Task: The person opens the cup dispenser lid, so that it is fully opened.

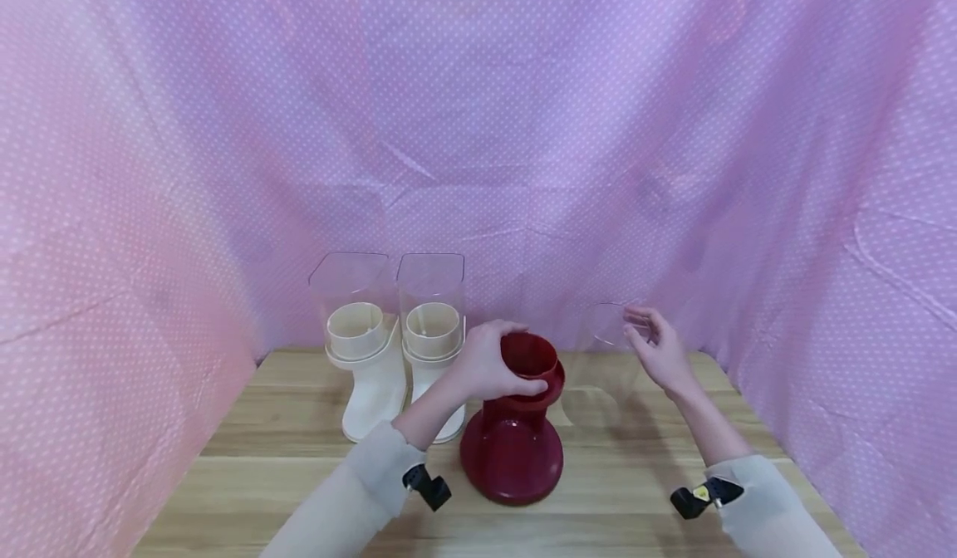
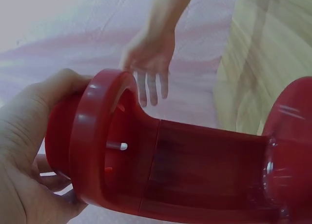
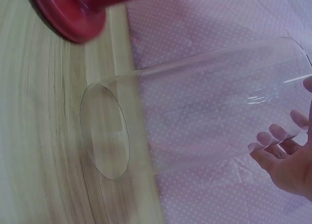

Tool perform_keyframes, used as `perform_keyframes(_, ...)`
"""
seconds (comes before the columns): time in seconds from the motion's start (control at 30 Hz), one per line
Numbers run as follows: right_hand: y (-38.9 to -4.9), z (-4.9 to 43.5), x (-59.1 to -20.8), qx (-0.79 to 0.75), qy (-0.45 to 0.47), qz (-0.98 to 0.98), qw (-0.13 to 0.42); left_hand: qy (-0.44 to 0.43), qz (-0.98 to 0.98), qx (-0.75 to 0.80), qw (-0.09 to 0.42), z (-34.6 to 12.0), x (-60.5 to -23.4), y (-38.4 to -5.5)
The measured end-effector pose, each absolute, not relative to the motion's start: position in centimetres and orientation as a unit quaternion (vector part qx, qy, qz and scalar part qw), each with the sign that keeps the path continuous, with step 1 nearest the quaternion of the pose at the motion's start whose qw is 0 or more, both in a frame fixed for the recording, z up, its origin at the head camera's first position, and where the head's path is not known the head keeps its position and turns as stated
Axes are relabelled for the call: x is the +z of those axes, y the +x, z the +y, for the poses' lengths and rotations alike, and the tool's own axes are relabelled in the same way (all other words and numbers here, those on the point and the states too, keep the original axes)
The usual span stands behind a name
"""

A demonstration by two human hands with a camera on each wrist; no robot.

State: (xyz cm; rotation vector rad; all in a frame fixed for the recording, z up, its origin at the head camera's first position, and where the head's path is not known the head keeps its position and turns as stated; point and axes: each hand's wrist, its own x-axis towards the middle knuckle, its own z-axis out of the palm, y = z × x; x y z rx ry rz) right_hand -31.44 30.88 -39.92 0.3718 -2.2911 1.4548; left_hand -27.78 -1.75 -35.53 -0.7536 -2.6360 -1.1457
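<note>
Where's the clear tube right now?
In the head view, the clear tube is right of centre, held by the right hand, beside the red stand.

I had room to pass over the surface (image 1: 598,483) in front of the red stand (image 1: 516,462); cream stands (image 1: 374,396) blocked its left, a clear cylinder (image 3: 200,97) its right.

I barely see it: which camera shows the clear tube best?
Right wrist: the clear tube shows most of its length and one whole end. Head: faint outline. Left wrist: I can't make it out.
</note>
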Motion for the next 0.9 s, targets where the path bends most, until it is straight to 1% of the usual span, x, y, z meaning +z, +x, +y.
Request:
perform_keyframes(0.13,-31.4,30.9,-40.0,0.525,0.138,-0.814,0.205,-0.232,-0.889,-0.384,0.094,-0.7,-35.2,-29.5)
perform_keyframes(0.3,-31.7,31.0,-40.5,0.532,0.141,-0.807,0.215,-0.204,-0.888,-0.402,0.088,0.3,-35.4,-31.7)
perform_keyframes(0.47,-31.9,30.7,-40.8,0.543,0.143,-0.799,0.217,-0.191,-0.884,-0.419,0.085,0.3,-35.9,-32.9)
perform_keyframes(0.7,-31.9,30.7,-40.9,0.558,0.147,-0.786,0.219,-0.184,-0.886,-0.416,0.086,0.1,-36.3,-33.3)
perform_keyframes(0.9,-31.6,31.1,-41.1,0.565,0.14,-0.784,0.215,-0.225,-0.887,-0.388,0.112,0.7,-35.7,-32.0)
